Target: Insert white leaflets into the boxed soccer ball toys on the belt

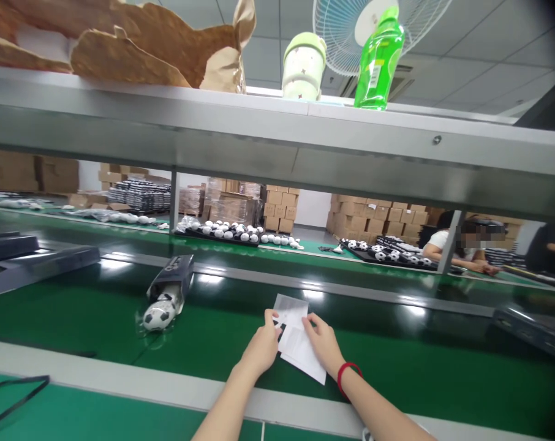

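**A:** What's nearest?

**B:** The left hand [261, 349] and right hand [323, 344], low in the middle of the frame, with a red band [348, 373] on the right wrist. Between them are white paper sheets [298, 334], with grey print too small to read.

**A:** And the fingers?

**B:** Both sets are closed on the sheets. The left fingers [272, 318] pinch the upper left edge, and the right fingers [309, 324] grip the right edge.

**A:** What's beside them?

**B:** Left of the hands, on the green surface [75, 324], a black-and-white miniature football [157, 317] in clear plastic pokes out of a dark box [171, 277]. The box has small print I can't read. Flat dark boxes [29, 260] lie at the left edge.

**A:** Any readable brand higher up?

**B:** None. A metal shelf [277, 138] crosses the upper frame, carrying a green bottle [378, 61] with a small, illegible white label, a pale green-lidded canister [304, 67] and crumpled brown paper [135, 52]. A white fan [346, 30] stands behind them.

**A:** And farthest away?

**B:** Black trays of small balls [217, 236] sit on a farther bench, with a co-worker [456, 248] at right and stacked cardboard cartons [373, 220] beyond.
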The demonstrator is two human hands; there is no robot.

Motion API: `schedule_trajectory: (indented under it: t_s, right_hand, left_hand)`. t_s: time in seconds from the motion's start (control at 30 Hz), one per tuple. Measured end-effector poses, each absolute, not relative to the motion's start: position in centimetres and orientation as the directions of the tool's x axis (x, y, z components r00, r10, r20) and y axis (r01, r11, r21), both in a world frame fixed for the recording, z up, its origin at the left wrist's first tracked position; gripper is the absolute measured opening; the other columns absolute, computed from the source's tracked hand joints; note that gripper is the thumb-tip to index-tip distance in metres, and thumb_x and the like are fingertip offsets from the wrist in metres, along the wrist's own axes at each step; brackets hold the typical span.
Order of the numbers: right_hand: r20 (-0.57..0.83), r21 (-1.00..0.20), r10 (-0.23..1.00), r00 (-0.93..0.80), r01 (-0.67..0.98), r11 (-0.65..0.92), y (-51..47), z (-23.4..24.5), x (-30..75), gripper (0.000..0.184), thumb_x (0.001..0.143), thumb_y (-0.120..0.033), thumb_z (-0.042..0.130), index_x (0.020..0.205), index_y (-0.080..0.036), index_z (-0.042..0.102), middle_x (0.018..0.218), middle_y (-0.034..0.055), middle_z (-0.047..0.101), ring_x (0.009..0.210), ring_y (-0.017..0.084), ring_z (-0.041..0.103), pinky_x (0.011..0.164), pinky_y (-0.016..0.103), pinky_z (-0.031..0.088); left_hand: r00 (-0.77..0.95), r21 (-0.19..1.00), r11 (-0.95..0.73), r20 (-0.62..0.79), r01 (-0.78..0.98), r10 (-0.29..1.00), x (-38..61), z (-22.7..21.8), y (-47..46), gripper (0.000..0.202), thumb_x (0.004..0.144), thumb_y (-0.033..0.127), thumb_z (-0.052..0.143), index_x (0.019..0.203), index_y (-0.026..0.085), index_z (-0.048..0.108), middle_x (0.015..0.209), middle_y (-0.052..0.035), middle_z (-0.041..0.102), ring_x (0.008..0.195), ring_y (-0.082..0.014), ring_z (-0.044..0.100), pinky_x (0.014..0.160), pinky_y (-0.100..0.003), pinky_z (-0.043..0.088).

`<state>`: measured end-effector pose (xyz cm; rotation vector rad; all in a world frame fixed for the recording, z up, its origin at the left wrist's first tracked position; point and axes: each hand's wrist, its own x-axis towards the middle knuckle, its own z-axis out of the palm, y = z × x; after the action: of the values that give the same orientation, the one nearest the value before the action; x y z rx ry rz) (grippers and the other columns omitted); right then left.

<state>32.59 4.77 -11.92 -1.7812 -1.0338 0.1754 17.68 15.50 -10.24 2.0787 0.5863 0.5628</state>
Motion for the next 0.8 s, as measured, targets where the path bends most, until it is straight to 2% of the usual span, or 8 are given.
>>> schedule_trajectory:
  t_s: [0.1,0.2,0.33,0.5,0.57,0.67,0.8]
  right_hand:
    - [0.321,-0.833,0.699,0.64,0.542,-0.114,4.4,-11.9,33.1,0.044,0.083,-0.058,0.038,0.081,-0.018,0.057,0.055,-0.0007,0.057,0.047,0.015,0.047,0.045,0.023,0.032]
    - [0.308,-0.832,0.691,0.654,0.537,-0.138,3.9,-11.8,33.4,0.043,0.082,-0.059,0.04,0.078,-0.019,0.057,0.053,-0.0008,0.057,0.047,0.015,0.048,0.046,0.023,0.031]
    - [0.34,-0.808,0.655,0.675,0.566,-0.164,3.6,-11.5,33.1,0.039,0.084,-0.056,0.04,0.075,-0.021,0.054,0.052,-0.001,0.055,0.047,0.016,0.046,0.046,0.024,0.028]
    - [0.387,-0.738,0.672,0.631,0.649,-0.184,3.9,-11.5,32.4,0.036,0.085,-0.053,0.039,0.073,-0.022,0.053,0.051,-0.0015,0.053,0.046,0.016,0.044,0.046,0.024,0.027]
    - [0.382,-0.732,0.686,0.62,0.656,-0.185,4.0,-11.6,32.5,0.036,0.085,-0.053,0.04,0.073,-0.022,0.054,0.052,-0.0008,0.054,0.046,0.016,0.045,0.047,0.025,0.027]
    - [0.373,-0.725,0.694,0.616,0.66,-0.196,3.9,-11.9,32.9,0.036,0.084,-0.054,0.04,0.071,-0.023,0.053,0.052,-0.0003,0.055,0.048,0.017,0.047,0.048,0.025,0.028]
    - [0.33,-0.714,0.706,0.626,0.655,-0.246,3.8,-12.0,33.5,0.036,0.084,-0.054,0.039,0.073,-0.024,0.054,0.054,-0.0004,0.057,0.05,0.018,0.049,0.049,0.025,0.03]
  left_hand:
    - [0.709,0.873,-0.442,0.18,0.204,0.682,17.6,-9.8,16.1,0.009,0.091,0.021,0.035,0.098,0.021,0.04,0.088,-0.0042,0.064,0.056,-0.0132,0.056,0.057,-0.024,0.038]
    - [0.616,0.913,-0.365,0.184,0.182,0.766,17.5,-8.9,16.5,0.008,0.093,0.025,0.034,0.094,0.021,0.04,0.089,-0.0044,0.066,0.057,-0.0126,0.056,0.054,-0.023,0.039]
    - [0.531,0.946,-0.291,0.177,0.14,0.829,17.1,-5.9,16.9,0.011,0.093,0.022,0.033,0.096,0.017,0.042,0.096,-0.0094,0.067,0.062,-0.0123,0.06,0.056,-0.022,0.042]
    - [0.414,0.924,-0.358,0.275,0.135,0.868,14.1,-0.3,19.6,0.017,0.093,0.021,0.036,0.109,0.016,0.039,0.099,-0.0082,0.067,0.062,-0.0129,0.063,0.062,-0.024,0.045]
    - [0.319,0.904,-0.377,0.303,0.203,0.898,12.2,0.9,21.4,0.021,0.093,0.023,0.038,0.113,0.016,0.036,0.1,-0.0094,0.066,0.07,-0.0158,0.065,0.068,-0.027,0.045]
    - [0.172,0.864,-0.332,0.286,0.38,0.943,9.2,0.7,23.7,0.021,0.091,0.027,0.043,0.11,0.016,0.041,0.102,-0.0135,0.064,0.088,-0.024,0.063,0.077,-0.033,0.044]
    - [0.064,0.769,-0.236,0.247,0.594,0.967,6.9,-1.4,24.4,0.018,0.09,0.029,0.042,0.104,0.019,0.047,0.101,-0.015,0.064,0.096,-0.0324,0.06,0.077,-0.04,0.042]
